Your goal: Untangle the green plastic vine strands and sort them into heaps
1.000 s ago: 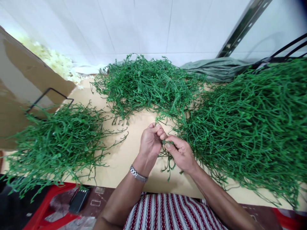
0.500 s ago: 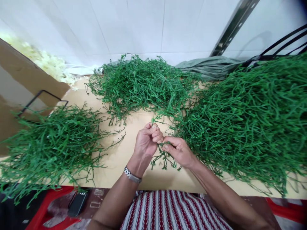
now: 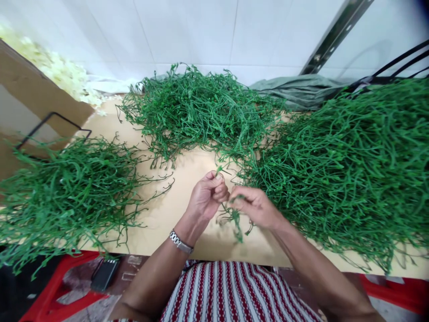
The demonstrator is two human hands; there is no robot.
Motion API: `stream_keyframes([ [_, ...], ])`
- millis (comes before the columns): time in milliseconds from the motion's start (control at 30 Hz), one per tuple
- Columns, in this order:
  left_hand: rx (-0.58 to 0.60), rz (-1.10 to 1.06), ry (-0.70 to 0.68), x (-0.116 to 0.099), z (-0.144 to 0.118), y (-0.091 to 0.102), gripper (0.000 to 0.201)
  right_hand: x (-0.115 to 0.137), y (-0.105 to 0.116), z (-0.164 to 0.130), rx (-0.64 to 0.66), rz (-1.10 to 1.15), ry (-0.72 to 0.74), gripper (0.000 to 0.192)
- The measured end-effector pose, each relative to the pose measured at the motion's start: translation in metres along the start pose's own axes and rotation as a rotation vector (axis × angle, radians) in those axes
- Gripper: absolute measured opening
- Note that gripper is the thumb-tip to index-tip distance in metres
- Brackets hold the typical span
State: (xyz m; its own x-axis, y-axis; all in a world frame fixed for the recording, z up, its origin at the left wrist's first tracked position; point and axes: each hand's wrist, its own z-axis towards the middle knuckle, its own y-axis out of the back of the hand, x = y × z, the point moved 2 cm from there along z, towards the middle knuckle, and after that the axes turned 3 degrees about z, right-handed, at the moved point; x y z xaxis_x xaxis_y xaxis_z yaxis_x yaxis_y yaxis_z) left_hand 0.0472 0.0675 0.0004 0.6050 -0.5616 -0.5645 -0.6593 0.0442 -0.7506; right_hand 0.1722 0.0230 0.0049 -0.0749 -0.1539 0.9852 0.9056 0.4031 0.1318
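Landmark: the tan flat tabletop (image 3: 187, 188).

Below its near edge: red-and-white striped cloth (image 3: 234, 290) over the person's lap, small black device (image 3: 104, 275) on a red plastic surface (image 3: 53, 290) to the left.

Just above the near-centre of the tabletop, both hands meet. Left hand (image 3: 208, 197), silver metal wristwatch (image 3: 180, 242) on the wrist, is curled into a fist on the upper part of a thin green plastic branched sprig (image 3: 234, 219); one tip pokes out above the fist. Right hand (image 3: 256, 206) pinches the same sprig just right of the left fingers, blurred. The sprig's long axis runs roughly vertical, branches hanging down between the hands toward the near edge. Both hands sit on it, equally near.

On the left of the tabletop: loose pile of green plastic stems (image 3: 67, 192). On the right: large heap of green plastic stems (image 3: 348, 170), nearly touching the right hand. At the far side: third tangled mound of green plastic stems (image 3: 201, 112), with white tiled wall (image 3: 214, 31) behind.
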Motion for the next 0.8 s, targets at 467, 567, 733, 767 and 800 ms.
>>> stream_keyframes([
  [467,-0.127,0.05,-0.298,-0.029,-0.006,0.008,0.019,0.019,0.034,-0.007,-0.716,0.272,0.182,0.008],
  [567,-0.136,-0.044,-0.344,-0.028,-0.005,0.003,0.025,0.0,0.015,-0.01,-0.507,0.141,-0.11,0.019],
  [733,-0.137,-0.146,-0.432,-0.026,-0.004,-0.005,0.026,-0.018,-0.022,-0.014,-0.409,0.005,-0.268,0.038],
  [767,-0.132,-0.153,-0.443,-0.026,-0.004,-0.006,0.024,-0.019,-0.025,-0.014,-0.416,-0.019,-0.274,0.032],
  [800,-0.122,-0.155,-0.454,-0.026,-0.004,-0.007,0.022,-0.019,-0.027,-0.013,-0.417,-0.047,-0.273,0.023],
])
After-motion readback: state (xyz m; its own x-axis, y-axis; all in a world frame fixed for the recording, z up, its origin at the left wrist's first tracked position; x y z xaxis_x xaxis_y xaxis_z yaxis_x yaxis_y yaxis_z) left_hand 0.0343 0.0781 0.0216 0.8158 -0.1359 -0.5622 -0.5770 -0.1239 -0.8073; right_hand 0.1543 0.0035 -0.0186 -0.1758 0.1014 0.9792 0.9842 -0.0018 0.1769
